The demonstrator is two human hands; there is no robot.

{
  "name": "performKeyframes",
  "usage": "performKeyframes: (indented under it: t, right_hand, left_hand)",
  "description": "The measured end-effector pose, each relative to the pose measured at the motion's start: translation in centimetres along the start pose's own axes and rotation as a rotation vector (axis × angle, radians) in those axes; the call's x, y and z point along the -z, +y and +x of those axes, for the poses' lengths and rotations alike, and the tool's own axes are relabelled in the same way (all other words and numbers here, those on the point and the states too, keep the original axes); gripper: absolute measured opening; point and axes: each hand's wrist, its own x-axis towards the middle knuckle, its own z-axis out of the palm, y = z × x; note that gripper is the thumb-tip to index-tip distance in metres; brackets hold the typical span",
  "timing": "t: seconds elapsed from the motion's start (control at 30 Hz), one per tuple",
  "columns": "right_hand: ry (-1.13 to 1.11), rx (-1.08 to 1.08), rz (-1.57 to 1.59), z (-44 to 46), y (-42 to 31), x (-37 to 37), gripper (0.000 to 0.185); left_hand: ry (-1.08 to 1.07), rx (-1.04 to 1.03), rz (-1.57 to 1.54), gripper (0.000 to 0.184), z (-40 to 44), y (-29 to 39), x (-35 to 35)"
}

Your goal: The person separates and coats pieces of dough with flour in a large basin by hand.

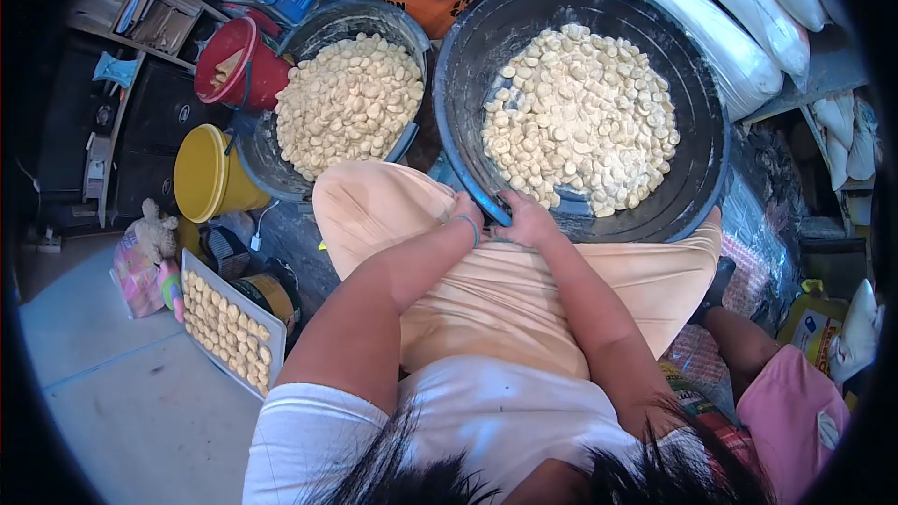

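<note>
Round pale dough pieces (585, 117) lie in a large black basin (692, 150) in front of me. My right hand (526, 222) grips the near left part of its rim, fingers wrapped over the edge. Just left of it, my left hand (468, 215) rests by the rim above my lap, fingers curled; whether it holds anything is hidden. To the left stands a second dark basin (267, 154) heaped with similar dough pieces (351, 103). Both basins touch or nearly touch my crossed legs in peach trousers.
Red (240, 65) and yellow (210, 173) buckets stand left of the basins. A tray (273, 332) with rows of dough pieces leans at lower left. White sacks (702, 14) lie at upper right. A person's pink-clothed part (790, 411) shows at lower right.
</note>
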Motion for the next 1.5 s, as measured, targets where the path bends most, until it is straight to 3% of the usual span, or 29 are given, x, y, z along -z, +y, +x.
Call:
performKeyframes:
  t: [0.37,0.87,1.07,1.17,1.27,1.37,1.5]
  right_hand:
    - [-0.020,-0.025,0.028,0.0,-0.5,0.4,0.083]
    - [-0.034,-0.035,0.025,0.3,0.0,0.1,0.083]
    - [-0.044,-0.037,0.050,0.4,0.1,0.0,0.085]
    - [-0.039,-0.031,0.074,0.3,-0.2,0.4,0.085]
    - [-0.032,-0.019,0.078,0.4,-0.1,0.2,0.085]
    - [-0.042,-0.031,0.081,0.3,-0.3,0.5,0.086]
    - [-0.049,-0.026,0.086,0.5,-0.1,0.3,0.087]
  left_hand:
    - [-0.091,0.034,-0.021,0.042,-1.2,-0.1,2.3]
    - [-0.234,0.115,0.070,0.056,-2.6,0.2,5.4]
    - [-0.396,0.154,0.077,0.061,-0.6,1.0,4.4]
    - [-0.222,0.096,-0.057,0.043,-4.2,-0.3,7.5]
    - [-0.258,0.078,-0.104,0.043,-4.5,-0.9,8.2]
    - [-0.293,0.103,-0.053,0.056,-2.8,-0.2,6.5]
    - [-0.261,0.110,-0.036,0.054,-2.7,0.1,6.0]
